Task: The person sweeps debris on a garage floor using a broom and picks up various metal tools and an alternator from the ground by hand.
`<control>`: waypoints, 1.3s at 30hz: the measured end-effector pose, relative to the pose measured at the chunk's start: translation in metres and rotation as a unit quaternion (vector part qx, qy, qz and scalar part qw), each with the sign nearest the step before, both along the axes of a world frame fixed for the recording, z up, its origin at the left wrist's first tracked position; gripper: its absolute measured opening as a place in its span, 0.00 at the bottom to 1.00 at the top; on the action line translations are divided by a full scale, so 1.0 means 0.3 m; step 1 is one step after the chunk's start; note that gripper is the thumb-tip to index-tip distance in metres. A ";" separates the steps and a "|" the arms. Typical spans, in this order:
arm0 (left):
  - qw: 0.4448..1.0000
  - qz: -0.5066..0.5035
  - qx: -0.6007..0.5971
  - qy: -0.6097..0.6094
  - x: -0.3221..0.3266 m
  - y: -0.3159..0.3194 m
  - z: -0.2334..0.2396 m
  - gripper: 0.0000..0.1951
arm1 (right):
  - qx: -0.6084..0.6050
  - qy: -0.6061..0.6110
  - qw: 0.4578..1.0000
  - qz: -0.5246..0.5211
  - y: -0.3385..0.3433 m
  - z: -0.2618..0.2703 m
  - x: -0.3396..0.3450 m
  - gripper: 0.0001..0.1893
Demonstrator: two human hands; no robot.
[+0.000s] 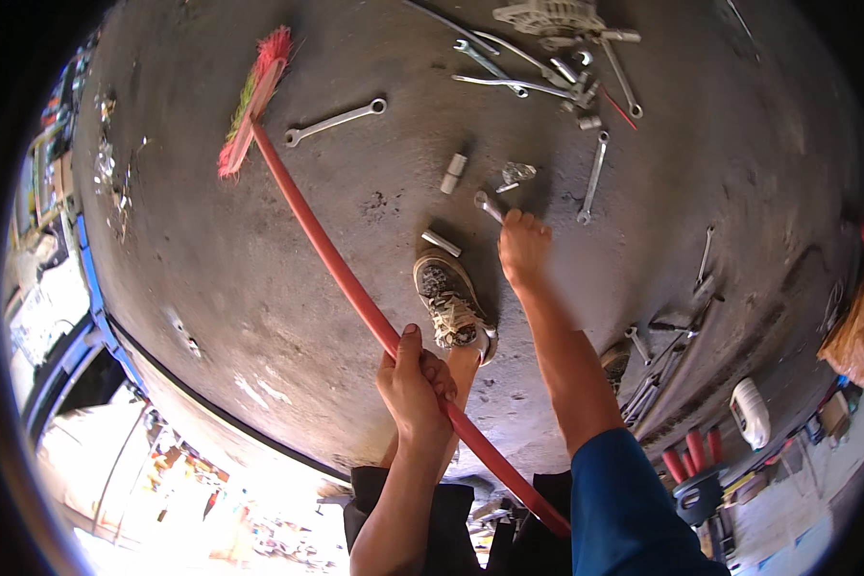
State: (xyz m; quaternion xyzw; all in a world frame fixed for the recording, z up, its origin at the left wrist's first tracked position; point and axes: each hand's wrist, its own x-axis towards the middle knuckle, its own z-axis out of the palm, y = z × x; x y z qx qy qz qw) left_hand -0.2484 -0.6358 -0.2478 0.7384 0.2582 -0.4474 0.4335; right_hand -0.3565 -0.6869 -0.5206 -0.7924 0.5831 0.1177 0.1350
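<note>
A red broom handle (331,255) passes through my left hand (412,381), whose fingers are wrapped around it. At its far end, the broom head (255,104) with red and yellow-green bristles touches the concrete floor. My right hand (524,248) reaches down and grips a wrench (487,207), most of whose shaft the fist hides. Just beyond that wrench lies a crumpled piece of clear plastic or foil (518,173). A metal socket (453,173) rests to its left, and another metal tube or socket (441,243) lies by the toe of my shoe (446,295).
Combination wrenches lie at left (336,123) and right (593,177). An alternator-like part (551,16) sits at the top among several tools. More tools (648,392) lie at lower right, near a white plastic bottle (750,414) and a tool holder with red handles (698,493).
</note>
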 end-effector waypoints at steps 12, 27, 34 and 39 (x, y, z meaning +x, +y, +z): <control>0.998 0.051 -0.011 0.032 0.152 -0.008 0.022 0.16 | -0.033 -0.016 0.990 0.138 0.083 0.009 0.196 0.04; 0.993 0.111 -0.035 0.030 0.152 -0.001 0.032 0.16 | 0.035 -0.039 0.963 0.263 0.032 -0.007 0.371 0.04; 0.989 0.131 -0.066 0.032 0.191 -0.006 0.041 0.15 | -0.068 -0.073 0.935 0.340 -0.171 0.053 0.304 0.06; 0.984 0.157 -0.061 0.057 0.210 -0.033 0.033 0.14 | -0.097 -0.019 0.922 0.375 -0.356 0.040 0.321 0.14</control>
